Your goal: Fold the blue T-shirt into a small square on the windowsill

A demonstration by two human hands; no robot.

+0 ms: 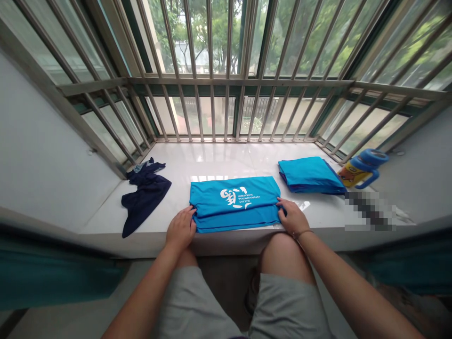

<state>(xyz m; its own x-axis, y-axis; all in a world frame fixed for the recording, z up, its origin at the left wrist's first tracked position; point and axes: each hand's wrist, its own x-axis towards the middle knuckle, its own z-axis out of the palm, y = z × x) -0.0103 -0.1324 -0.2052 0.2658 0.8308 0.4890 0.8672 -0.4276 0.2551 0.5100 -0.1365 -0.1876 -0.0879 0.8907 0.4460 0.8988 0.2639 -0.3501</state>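
Shirt: pinched at side edges by left hand and right hand; pull evenly, smooth crease between grips.

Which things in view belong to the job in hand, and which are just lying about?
In the job:
- blue printed cloth, left hand and right hand at its side edges
- probably, being cloth too: folded blue pile, crumpled navy cloth

Lying about, it seems:
- blue-and-yellow bottle
- pixelated dark thing, unidentifiable
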